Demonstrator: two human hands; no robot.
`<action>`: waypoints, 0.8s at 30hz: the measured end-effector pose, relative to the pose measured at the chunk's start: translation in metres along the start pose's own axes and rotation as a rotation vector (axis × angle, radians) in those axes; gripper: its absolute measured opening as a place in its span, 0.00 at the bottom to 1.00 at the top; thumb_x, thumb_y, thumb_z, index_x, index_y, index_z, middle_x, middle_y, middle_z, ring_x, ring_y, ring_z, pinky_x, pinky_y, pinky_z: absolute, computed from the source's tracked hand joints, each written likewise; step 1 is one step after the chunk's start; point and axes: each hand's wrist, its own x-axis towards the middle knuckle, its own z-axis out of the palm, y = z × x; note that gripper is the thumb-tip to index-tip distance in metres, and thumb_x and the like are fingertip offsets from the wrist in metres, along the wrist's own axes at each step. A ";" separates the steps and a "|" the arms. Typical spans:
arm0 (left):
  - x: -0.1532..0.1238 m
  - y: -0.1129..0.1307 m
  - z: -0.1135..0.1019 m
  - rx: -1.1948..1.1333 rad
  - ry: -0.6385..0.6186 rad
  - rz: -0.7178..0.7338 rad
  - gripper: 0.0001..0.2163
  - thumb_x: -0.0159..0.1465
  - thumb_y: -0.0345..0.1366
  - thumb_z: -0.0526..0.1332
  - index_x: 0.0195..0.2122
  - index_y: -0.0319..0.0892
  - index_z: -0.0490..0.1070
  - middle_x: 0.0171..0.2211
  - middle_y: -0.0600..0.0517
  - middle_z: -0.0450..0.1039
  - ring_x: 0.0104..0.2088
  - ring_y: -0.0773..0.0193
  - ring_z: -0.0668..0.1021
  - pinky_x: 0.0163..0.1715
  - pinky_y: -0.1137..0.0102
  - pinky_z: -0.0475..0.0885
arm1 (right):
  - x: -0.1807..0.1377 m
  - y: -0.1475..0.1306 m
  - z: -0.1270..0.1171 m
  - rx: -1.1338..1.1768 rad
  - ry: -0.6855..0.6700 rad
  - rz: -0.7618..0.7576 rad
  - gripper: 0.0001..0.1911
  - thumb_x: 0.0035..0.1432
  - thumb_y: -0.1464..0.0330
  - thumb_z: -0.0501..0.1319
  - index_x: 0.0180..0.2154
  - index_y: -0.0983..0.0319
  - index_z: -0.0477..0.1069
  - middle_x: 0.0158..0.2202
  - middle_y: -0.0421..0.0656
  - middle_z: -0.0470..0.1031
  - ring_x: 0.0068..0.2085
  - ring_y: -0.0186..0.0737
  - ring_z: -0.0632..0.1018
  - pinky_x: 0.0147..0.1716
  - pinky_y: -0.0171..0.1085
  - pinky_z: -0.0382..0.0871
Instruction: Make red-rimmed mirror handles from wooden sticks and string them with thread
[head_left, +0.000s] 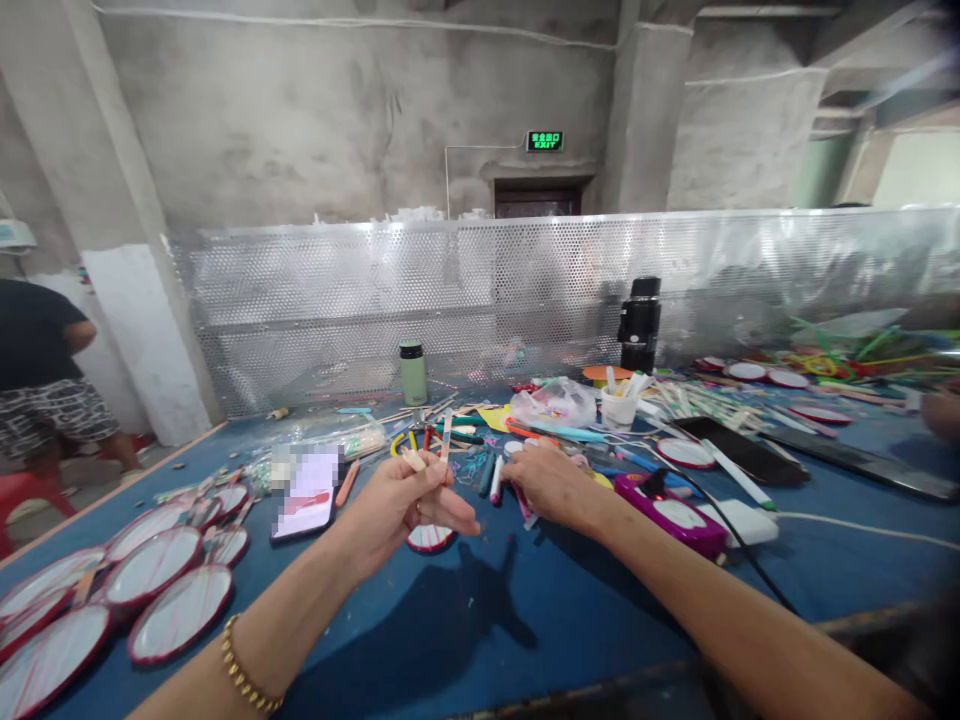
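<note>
Clock centred on the left hand, twelve pointing toward the metal screen.

Left hand (427,495): thumb and forefinger are pinching a flat wooden stick (448,435), which is standing nearly upright above the fingertips; the lower fingers are extending toward three. Right hand (551,480), at three: fingers are bending down into the clutter, just beside a white marker with a magenta end (496,480). Cannot tell whether it is grasping anything; its own back is hiding the fingertips.

Close in: a small red-rimmed disc (429,540) is lying at six, partly covered by the left hand. A teal marker (487,474) is lying at two to three, between the hands.

Further out: a lit phone (304,500) is resting at nine, an orange pen (347,483) lying between it and the left wrist. Larger red-rimmed discs (154,565) are overlapping at eight. A green bottle (413,375) is standing at twelve. At two, a crumpled plastic bag (555,402) is sitting beyond the right hand, blocking the direct line to a black flask (640,325); a white cup (619,408) is holding pale sticks nearby. Past three, a purple device (670,515) is crowding the right forearm, a black cable (739,540) running beside it.

Edges: the perforated metal screen (337,300) is closing off the far side of the blue table (450,640). A person in a black top (37,335) is standing between nine and ten.
</note>
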 end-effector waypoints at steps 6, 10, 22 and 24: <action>-0.004 0.001 0.001 -0.036 -0.037 -0.021 0.14 0.61 0.43 0.65 0.29 0.39 0.66 0.25 0.47 0.82 0.26 0.56 0.84 0.30 0.66 0.77 | -0.001 0.007 0.002 0.056 0.065 -0.009 0.13 0.55 0.79 0.59 0.33 0.59 0.79 0.28 0.44 0.74 0.33 0.41 0.73 0.32 0.37 0.56; -0.004 -0.002 0.001 -0.033 -0.060 -0.025 0.13 0.63 0.43 0.64 0.31 0.39 0.66 0.25 0.47 0.82 0.26 0.56 0.84 0.29 0.67 0.76 | 0.001 -0.001 -0.008 0.169 0.220 0.000 0.14 0.56 0.81 0.55 0.39 0.65 0.76 0.36 0.49 0.75 0.41 0.44 0.73 0.41 0.40 0.62; -0.013 0.000 0.016 -0.007 -0.214 0.032 0.10 0.69 0.41 0.56 0.33 0.41 0.62 0.24 0.45 0.81 0.25 0.60 0.83 0.28 0.71 0.72 | -0.002 -0.053 -0.037 1.047 0.174 -0.094 0.12 0.59 0.74 0.58 0.45 0.61 0.74 0.41 0.43 0.77 0.39 0.35 0.75 0.40 0.35 0.70; -0.014 -0.001 0.017 -0.029 -0.254 0.037 0.09 0.70 0.40 0.55 0.34 0.41 0.62 0.24 0.45 0.81 0.25 0.60 0.83 0.28 0.70 0.74 | -0.003 -0.057 -0.040 1.160 0.070 -0.089 0.10 0.60 0.72 0.58 0.43 0.61 0.75 0.38 0.42 0.77 0.38 0.35 0.75 0.40 0.35 0.69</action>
